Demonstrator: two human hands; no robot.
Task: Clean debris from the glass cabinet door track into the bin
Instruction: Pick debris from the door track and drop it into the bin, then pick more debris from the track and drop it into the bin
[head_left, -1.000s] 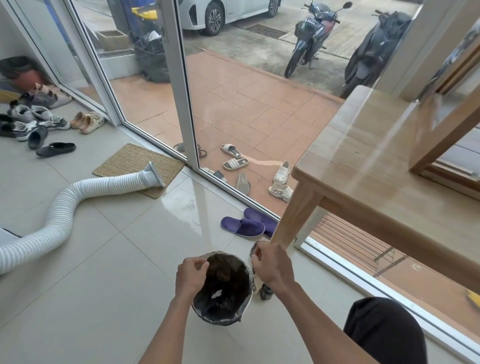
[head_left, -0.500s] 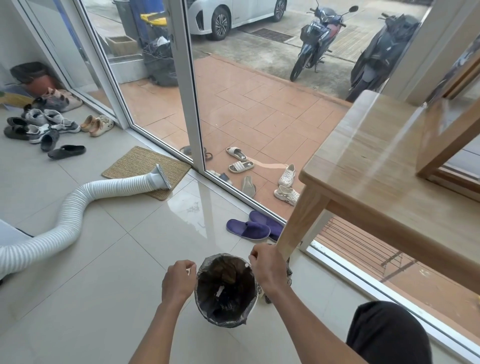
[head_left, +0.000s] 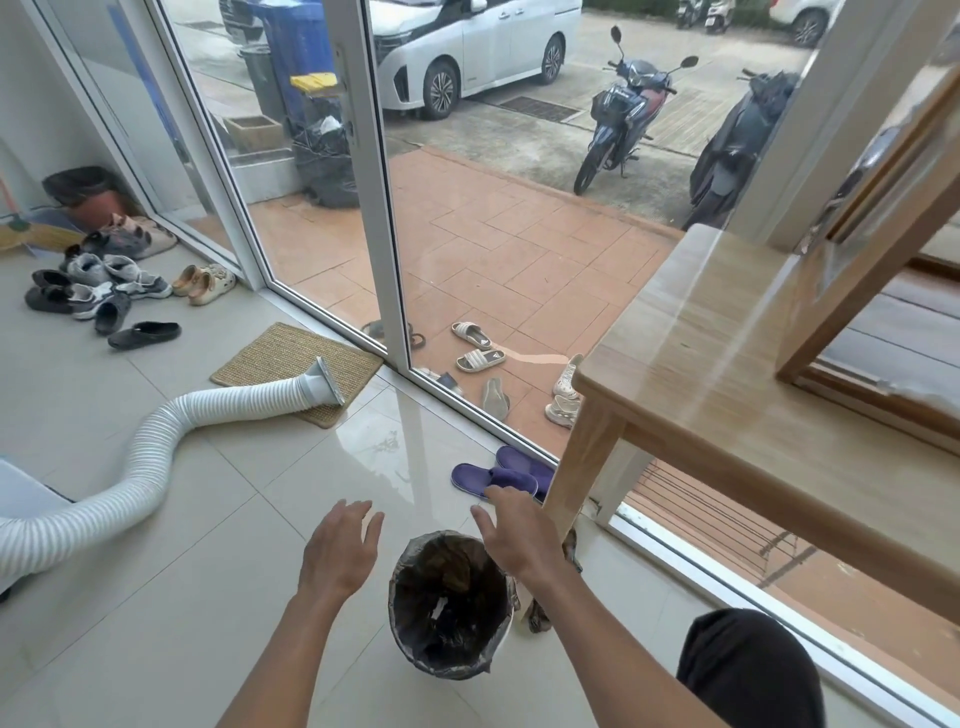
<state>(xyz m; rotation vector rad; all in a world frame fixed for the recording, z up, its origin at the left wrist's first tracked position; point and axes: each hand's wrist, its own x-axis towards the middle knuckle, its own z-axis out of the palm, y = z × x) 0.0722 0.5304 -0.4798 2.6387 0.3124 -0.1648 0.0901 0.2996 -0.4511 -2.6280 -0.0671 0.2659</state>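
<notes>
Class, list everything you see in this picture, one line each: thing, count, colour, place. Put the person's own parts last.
bin: one, dark liner, on the floor between the hands
hose: one, white, ribbed, across the floor at left
mat: one, tan, by the door, under the hose end
slippers: one pair, purple, by the table leg
table: one, light wood, at right
shoes: a heap, grey, black and tan, far left
sandals: one pair, pale, outside on the orange paving
car: one, white, outside
motorbikes: two, dark, outside at right
left hand: open, holding nothing, left of the bin
right hand: open, holding nothing, over the bin's far rim
</notes>
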